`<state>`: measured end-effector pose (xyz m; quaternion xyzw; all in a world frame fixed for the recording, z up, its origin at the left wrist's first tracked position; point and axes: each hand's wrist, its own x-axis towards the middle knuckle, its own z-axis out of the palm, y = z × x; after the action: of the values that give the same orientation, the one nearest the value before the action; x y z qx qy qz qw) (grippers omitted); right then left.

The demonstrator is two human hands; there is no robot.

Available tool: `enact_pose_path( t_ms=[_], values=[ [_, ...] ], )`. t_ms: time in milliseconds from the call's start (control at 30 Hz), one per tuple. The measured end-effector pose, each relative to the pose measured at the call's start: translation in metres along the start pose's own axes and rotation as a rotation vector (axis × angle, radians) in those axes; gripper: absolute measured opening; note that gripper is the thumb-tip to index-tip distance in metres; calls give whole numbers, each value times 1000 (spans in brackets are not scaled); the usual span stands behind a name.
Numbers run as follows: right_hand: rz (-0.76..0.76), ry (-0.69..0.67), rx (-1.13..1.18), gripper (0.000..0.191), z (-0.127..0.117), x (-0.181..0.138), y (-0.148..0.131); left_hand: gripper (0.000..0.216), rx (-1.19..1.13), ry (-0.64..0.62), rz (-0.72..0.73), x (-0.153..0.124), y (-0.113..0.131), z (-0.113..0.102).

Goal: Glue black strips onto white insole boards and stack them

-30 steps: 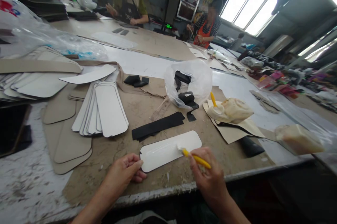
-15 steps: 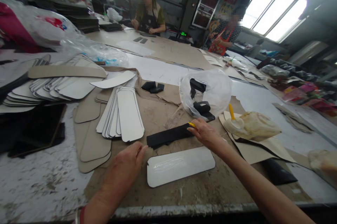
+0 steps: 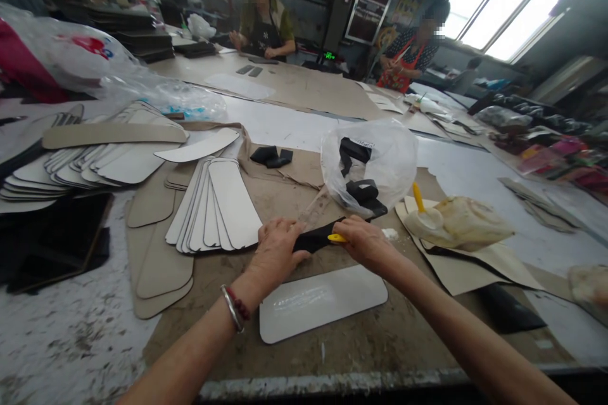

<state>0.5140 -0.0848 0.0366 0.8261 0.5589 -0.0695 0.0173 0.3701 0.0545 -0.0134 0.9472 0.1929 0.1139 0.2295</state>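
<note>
My left hand [image 3: 280, 246] lies over the left part of a black fabric strip [image 3: 316, 239], thumb at the near edge and fingers along the far one. At the strip's right end, my right hand [image 3: 363, 240] is closed around a small yellow tool [image 3: 337, 238]; its kind is mostly hidden. Just nearer to me, a long white rounded panel [image 3: 325, 307] lies flat with shiny streaks on it. A fan of similar white panels [image 3: 213, 208] is left of my left hand. Beyond my right hand sits a clear plastic bag [image 3: 399, 158] with black strips inside.
An open bag of pale paste [image 3: 470, 221] with a yellow handle [image 3: 418, 197] stands at right on beige sheets [image 3: 446, 272]. Stacked white-edged pieces [image 3: 123, 158] and black sheets [image 3: 57, 240] lie at left. Two people [image 3: 263, 18] work across the table.
My left hand has moved right and away from me, from the strip's left end onto the strip. My right hand stays near its right end with the yellow tool.
</note>
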Motion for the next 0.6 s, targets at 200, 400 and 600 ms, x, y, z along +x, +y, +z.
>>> enact_pose_path(
  t_ms=[200, 400, 600],
  values=[
    [-21, 74, 139, 7, -23, -19, 9, 14, -192, -145, 47, -2, -4, -27],
    [5, 7, 412, 17, -23, -75, 22, 23, -719, -323, -199, -79, 5, -61],
    [70, -217, 684, 19, 15, -132, 9, 29, -1113, -405, -657, -161, 17, -23]
  ],
)
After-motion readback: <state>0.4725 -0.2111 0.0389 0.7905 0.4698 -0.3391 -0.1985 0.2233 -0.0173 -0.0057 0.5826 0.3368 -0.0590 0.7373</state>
